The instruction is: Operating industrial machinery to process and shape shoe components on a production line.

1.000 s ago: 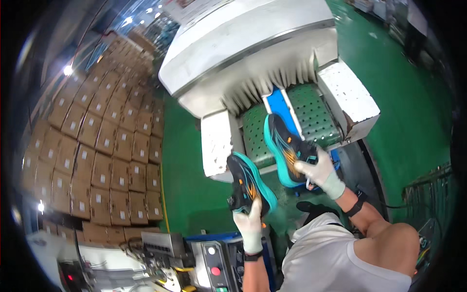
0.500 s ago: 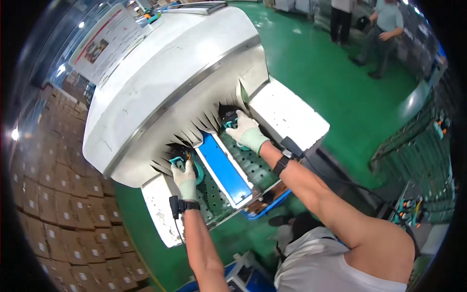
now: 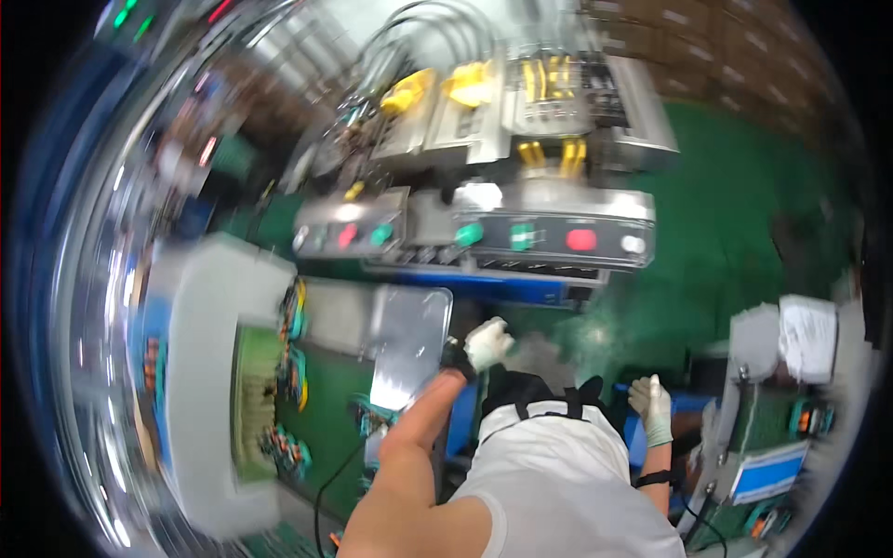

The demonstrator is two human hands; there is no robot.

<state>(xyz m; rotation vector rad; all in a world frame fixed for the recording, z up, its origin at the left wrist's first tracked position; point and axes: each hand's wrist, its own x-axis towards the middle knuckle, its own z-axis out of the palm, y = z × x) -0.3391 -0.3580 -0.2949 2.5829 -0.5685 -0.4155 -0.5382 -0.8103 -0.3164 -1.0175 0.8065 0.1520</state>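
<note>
My left hand (image 3: pixel 488 342), in a pale glove, hangs in front of my waist with its fingers curled in. I see nothing in it. To its left lies a shiny metal plate (image 3: pixel 409 327). At my right side my right hand (image 3: pixel 650 407), also gloved, is loosely closed with the thumb along the top, and no object shows in it. Right of that hand is a green perforated surface with a blue-and-white panel (image 3: pixel 770 472) and a teal-and-orange item (image 3: pixel 811 418), too small to name. Dark bands circle both wrists.
Ahead stands a machine with a button panel (image 3: pixel 553 232) and yellow parts (image 3: pixel 470 84). A white curved housing (image 3: pixel 209 391) is at the left, beside several teal-and-orange items (image 3: pixel 288 451). Cartons (image 3: pixel 688 42) are stacked at the far right. A cable hangs by each arm.
Both hands have let go of the black-and-teal items at the housing's flap curtain and come back near my body. The view has swung round to a button-panel machine.
</note>
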